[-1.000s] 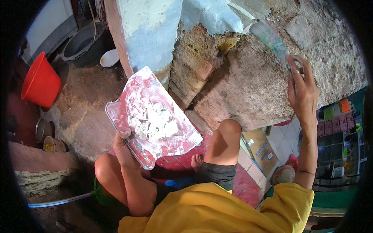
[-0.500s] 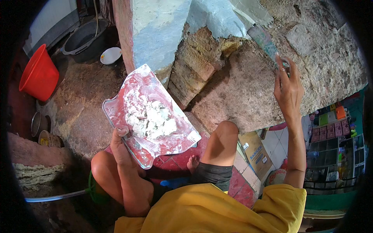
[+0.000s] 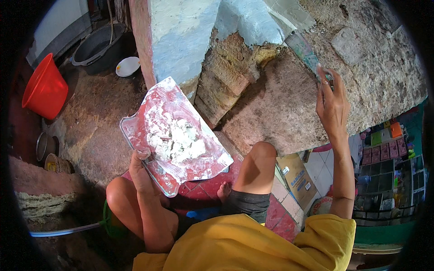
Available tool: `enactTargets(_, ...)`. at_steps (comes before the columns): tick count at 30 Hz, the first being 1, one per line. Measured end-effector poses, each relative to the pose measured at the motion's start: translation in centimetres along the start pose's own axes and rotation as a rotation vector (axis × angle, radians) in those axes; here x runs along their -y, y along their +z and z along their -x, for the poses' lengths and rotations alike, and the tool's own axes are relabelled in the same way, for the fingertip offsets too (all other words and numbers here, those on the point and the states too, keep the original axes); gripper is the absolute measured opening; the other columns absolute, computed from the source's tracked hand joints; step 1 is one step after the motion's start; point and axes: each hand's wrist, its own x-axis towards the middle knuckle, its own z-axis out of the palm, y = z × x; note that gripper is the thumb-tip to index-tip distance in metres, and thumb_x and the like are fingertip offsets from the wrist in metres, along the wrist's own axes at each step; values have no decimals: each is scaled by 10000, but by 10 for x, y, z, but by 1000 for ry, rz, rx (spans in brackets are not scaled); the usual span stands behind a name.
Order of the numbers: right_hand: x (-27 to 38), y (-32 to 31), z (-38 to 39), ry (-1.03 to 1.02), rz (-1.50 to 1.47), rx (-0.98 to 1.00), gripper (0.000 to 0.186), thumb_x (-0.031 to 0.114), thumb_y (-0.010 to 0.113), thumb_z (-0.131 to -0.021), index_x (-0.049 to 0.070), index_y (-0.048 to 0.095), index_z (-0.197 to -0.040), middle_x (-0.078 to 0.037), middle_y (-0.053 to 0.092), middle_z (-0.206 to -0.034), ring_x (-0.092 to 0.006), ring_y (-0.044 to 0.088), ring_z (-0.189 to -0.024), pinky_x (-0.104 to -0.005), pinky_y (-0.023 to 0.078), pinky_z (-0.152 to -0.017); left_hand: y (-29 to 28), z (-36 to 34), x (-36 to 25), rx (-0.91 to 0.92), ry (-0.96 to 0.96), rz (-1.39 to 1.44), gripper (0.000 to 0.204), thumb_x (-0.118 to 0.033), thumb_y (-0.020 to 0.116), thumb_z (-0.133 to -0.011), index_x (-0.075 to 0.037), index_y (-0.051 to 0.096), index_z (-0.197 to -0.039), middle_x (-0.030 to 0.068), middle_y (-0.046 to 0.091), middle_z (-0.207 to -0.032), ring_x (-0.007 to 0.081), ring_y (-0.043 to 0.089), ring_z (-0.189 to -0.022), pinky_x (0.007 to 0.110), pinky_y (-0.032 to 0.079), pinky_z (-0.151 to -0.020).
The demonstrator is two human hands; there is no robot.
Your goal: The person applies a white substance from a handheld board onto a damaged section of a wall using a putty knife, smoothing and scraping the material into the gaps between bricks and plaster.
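Observation:
My left hand (image 3: 142,174) grips the near left edge of a flat red-and-white board (image 3: 135,128), thumb on top and the other fingers hidden beneath. Heaped on the board is white, pasty filler (image 3: 178,142), smeared out toward its edges. Out to the right, my right hand (image 3: 333,106) is closed around a putty knife (image 3: 304,52) whose blade is streaked with plaster. The blade tip meets the lower edge of the pale blue and white plaster (image 3: 253,25) on the rough wall (image 3: 294,99). Whether it presses on the surface I cannot tell.
Bare brick (image 3: 226,77) shows below the ragged plaster. At left stand a red bucket (image 3: 46,88), a black tub (image 3: 97,52) and a white plate (image 3: 128,66). A cardboard box (image 3: 298,178) and shelves of goods (image 3: 389,167) lie low at right.
My right hand and the putty knife have shifted slightly left. The board in my left hand stays nearly where it was, its filler much the same.

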Motion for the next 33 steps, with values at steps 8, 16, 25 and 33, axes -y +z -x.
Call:
enactTargets(8,-2,1,2,-2,-4,1,548,-36,580,-716,140,509,-1229,-93,499,-1142,-279,575,-932,-349,511,-641,14,2,0,24,-1,17,432,-169,458,-764,43,483,-1140,152,587,-1041,271,591,-940,389,474,-863)
enactTargets(16,-4,1,1,33,-6,3,530,-30,574,-725,133,511,-1226,-105,497,-1150,-285,578,-911,-349,511,-637,10,2,-1,19,2,-14,429,-170,459,-764,45,486,-1134,156,585,-1039,275,590,-943,395,474,-867)
enactTargets(25,-8,-6,-2,109,8,-35,490,-21,579,-781,141,519,-1240,-114,498,-1175,-251,605,-849,-334,518,-648,16,5,-2,0,-39,49,438,-176,468,-756,47,486,-1132,156,587,-1036,276,589,-941,400,474,-867)
enactTargets(33,-3,-11,-1,35,-18,71,549,-23,580,-714,130,503,-1236,-104,501,-1145,-288,567,-949,-350,508,-691,0,1,1,39,-39,62,423,-172,459,-767,41,490,-1131,150,587,-1039,271,587,-941,397,472,-864)
